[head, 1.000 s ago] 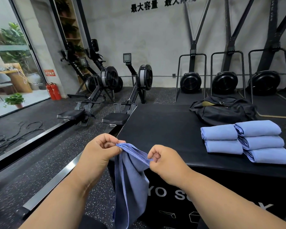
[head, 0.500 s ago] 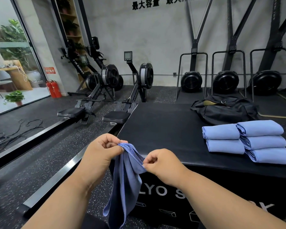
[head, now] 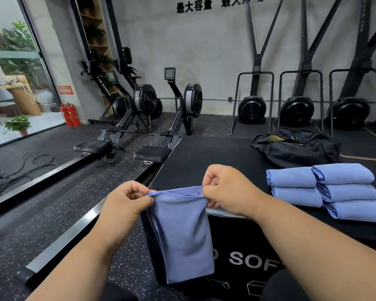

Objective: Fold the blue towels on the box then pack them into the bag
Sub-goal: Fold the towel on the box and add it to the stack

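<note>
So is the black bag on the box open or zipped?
Open: the black bag shows a gap at its top with tan lining visible.

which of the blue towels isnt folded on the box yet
The hanging towel, pinched by the left hand and right hand; the other five lie folded.

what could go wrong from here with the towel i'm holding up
1. The left hand and right hand only pinch the held towel's top corners; it hangs off the box's near edge, so a slip likely drops it to the floor.
2. Its layers look uneven, so the fold may come out crooked.
3. Laying it down carelessly could nudge the folded towels.
</note>
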The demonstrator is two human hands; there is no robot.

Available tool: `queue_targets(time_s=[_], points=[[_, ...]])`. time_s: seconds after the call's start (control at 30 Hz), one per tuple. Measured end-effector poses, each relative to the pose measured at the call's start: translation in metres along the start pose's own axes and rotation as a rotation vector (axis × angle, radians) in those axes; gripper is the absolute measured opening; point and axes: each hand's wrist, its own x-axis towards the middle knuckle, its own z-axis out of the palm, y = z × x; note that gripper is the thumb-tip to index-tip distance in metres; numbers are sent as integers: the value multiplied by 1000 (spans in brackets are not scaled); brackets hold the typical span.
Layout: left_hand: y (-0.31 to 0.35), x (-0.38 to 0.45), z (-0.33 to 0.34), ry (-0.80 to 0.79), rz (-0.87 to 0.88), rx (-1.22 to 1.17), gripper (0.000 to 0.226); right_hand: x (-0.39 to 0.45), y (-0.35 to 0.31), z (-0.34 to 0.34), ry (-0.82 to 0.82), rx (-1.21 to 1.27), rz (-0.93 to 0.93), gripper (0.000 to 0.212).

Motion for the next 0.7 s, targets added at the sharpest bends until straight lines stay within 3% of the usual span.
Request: queue_targets(time_s=[0.1, 0.23, 0.33, 0.7], points=[[-2, 1, 3, -39, -33, -23, 16, -3, 1, -4, -28, -38, -30, 12], [-3, 3, 1, -31, -26, -44, 21, -8, 8, -7, -176, -82, -45, 29], [-4, 5, 0, -63, -22, -55, 25, -9, 14, -7, -190, -148, -19, 37], [-3, 4, 1, -82, 57, 0, 29, -10, 29, -3, -210, -596, -186, 19]])
